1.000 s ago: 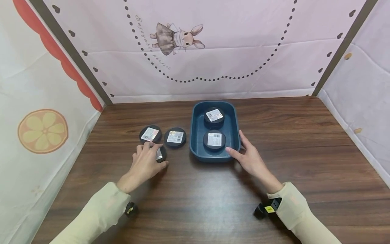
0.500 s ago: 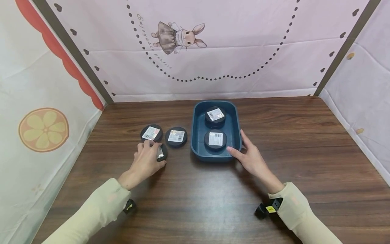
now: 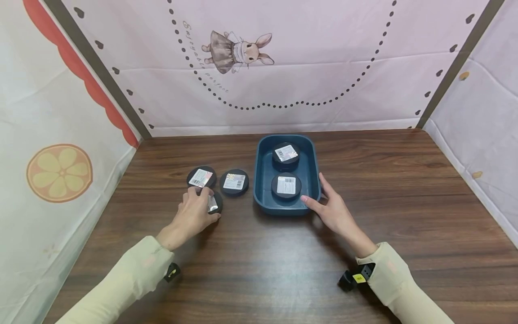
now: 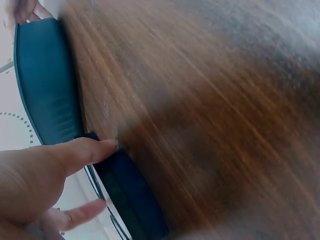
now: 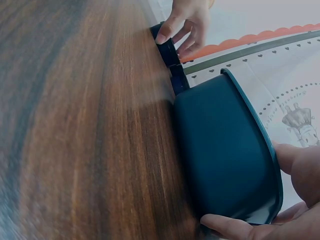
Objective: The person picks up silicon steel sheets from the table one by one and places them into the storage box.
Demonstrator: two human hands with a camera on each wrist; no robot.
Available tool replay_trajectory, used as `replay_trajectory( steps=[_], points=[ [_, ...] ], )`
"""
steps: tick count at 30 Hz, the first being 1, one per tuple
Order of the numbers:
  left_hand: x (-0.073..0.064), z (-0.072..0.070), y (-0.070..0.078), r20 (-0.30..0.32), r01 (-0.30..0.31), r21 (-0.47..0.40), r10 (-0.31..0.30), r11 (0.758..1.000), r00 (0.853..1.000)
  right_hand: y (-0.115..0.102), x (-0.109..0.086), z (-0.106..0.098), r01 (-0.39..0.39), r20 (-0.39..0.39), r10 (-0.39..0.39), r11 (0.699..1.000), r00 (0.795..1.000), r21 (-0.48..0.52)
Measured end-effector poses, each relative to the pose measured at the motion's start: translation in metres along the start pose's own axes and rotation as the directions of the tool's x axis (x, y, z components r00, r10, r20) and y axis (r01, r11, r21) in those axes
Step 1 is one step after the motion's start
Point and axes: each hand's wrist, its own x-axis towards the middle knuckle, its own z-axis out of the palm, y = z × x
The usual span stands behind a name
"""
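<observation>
Disc point(image 3: 216, 202) (blk) partly under L hand point(image 3: 193, 212); pinched

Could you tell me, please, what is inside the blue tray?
In the blue tray I see a near black disc and a far black disc. Whatever lies beneath them is covered; I cannot tell whether either is stacked.

The left grip point(image 3: 190, 217) arches, fingers point(image 3: 192, 193) bent (thumb point(image 3: 213, 218) apart); the right grip point(image 3: 332, 210) angles inward, thumb extended.

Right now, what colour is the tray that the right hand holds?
The tray is dark blue; the head view shows it best.
</observation>
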Motion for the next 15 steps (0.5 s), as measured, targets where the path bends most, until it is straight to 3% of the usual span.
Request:
replay_trajectory(
  steps=[7,15],
  points=[
    [0.0007,0.0007,-0.0016,0.018,0.023,0.0,-0.023,1.0,1.0,-0.0015,0.0001,0.001,0.0,-0.001,0.0,1.0,1.0,0.0],
    [0.0037,-0.0024,-0.0033,0.105,0.027,-0.034,-0.023,0.999,0.994,-0.0005,-0.0003,0.0018,0.004,-0.006,-0.004,1.0,1.0,0.001]
  ],
)
